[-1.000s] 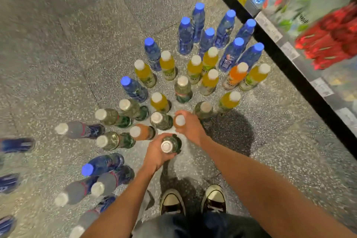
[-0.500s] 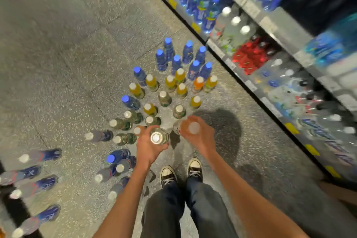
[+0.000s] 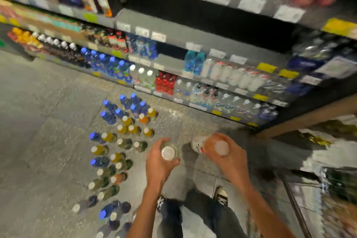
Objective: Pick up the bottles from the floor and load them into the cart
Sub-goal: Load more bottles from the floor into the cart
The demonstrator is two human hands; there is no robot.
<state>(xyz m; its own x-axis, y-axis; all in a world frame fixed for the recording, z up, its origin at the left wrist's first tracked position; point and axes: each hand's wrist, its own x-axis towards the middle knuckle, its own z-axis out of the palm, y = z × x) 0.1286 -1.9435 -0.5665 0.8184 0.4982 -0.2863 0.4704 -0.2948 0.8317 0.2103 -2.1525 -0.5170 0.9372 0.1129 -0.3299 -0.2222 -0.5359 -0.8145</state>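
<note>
1. My left hand [image 3: 157, 162] is curled round a bottle with a white cap [image 3: 168, 152], fingers wrapped on the neck just under the cap; body looks greenish, blurred.
2. My right hand [image 3: 225, 152] grips an orange bottle [image 3: 209, 146] with a white cap, thumb and fingers closed on the upper part; its label end sticks out to the left of the hand.
3. Both bottles are held up off the floor, in front of my legs, near each other but apart.
4. The remaining bottles on the floor [image 3: 119, 152] stand in a loose cluster to the left of my left hand: blue caps at the far end, yellow and orange ones in the middle, greenish and clear ones nearer me. A few at the bottom edge seem to lie on their sides, too blurred to be sure.
5. The cart [image 3: 295, 205] shows at the right edge as a dark metal rail with blurred stuff behind it; I can't tell what's in it.
6. Store shelves [image 3: 173, 36] full of drinks run across the top, beyond the floor bottles.
7. My shoes [image 3: 222, 197] and dark trousers [image 3: 193, 216] are below the hands.
8. The grey speckled floor [image 3: 48, 121] fills the left side.
</note>
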